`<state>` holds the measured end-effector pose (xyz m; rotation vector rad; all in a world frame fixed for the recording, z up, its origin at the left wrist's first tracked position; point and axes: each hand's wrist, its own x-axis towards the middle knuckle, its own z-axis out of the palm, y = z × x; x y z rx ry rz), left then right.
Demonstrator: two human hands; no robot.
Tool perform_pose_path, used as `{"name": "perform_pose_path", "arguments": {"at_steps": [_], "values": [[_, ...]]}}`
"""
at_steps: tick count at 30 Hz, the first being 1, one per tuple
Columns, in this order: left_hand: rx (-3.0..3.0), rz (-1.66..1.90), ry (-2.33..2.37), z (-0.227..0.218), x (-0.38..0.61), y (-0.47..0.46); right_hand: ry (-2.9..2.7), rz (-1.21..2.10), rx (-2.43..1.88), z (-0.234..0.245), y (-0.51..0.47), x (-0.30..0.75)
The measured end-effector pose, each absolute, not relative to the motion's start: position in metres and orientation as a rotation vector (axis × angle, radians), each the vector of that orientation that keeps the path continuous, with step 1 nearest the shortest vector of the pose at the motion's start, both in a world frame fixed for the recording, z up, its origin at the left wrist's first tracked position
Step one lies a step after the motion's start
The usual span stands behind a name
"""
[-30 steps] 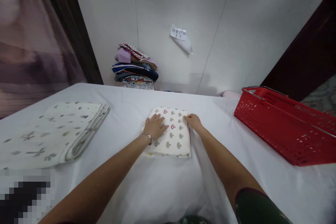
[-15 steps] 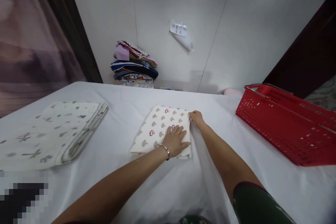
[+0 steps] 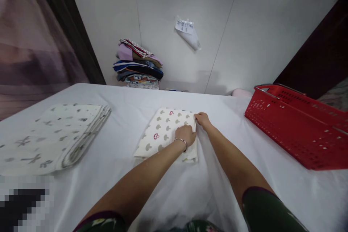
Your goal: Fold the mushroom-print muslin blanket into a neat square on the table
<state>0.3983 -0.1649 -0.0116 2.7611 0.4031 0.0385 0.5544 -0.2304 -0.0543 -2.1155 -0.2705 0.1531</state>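
Observation:
A folded white cloth (image 3: 154,127) printed with grey and red mushrooms lies on the white-covered table in front of me. My left hand (image 3: 186,136), with a bracelet at the wrist, rests on its right part with the fingers curled in at the cloth; the fingertips are hidden. At the far right corner my right hand (image 3: 202,119) pinches the cloth's edge between thumb and fingers. Farther left lies a larger folded white cloth (image 3: 67,127) with a grey plant and insect print, apart from both hands.
To the right stands a red perforated plastic basket (image 3: 296,127) with metal handles. Behind the table's far edge is a stack of folded fabrics (image 3: 138,67) against the wall. A paper note (image 3: 185,26) hangs on the wall, and a curtain (image 3: 35,43) is at the left.
My left hand has gone from lying flat with spread fingers to curled fingers, and has moved slightly up and right on the mushroom cloth. My right hand keeps its pinch at the corner.

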Motion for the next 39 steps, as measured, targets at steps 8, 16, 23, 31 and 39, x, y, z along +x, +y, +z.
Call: {"name": "perform_pose_path", "arguments": {"at_steps": [8, 16, 23, 31, 39], "values": [[2.666, -0.063, 0.398, -0.005, 0.402, -0.149, -0.286, 0.236, -2.042, -0.049, -0.232, 0.549], [2.679, 0.055, 0.29, -0.013, 0.395, -0.164, -0.301, 0.226, -2.091, -0.055, -0.23, 0.548], [2.763, 0.088, 0.184, -0.02, 0.391, -0.171, -0.365, 0.126, -2.257, -0.051, -0.236, 0.545], [2.879, 0.177, -0.002, -0.018, 0.369, -0.181, -0.886, -0.179, -2.272, -0.031, -0.225, 0.51], [2.873, 0.233, -0.237, -0.021, 0.33, -0.18, -1.256, 0.035, -2.415, -0.056, -0.225, 0.498]]}}
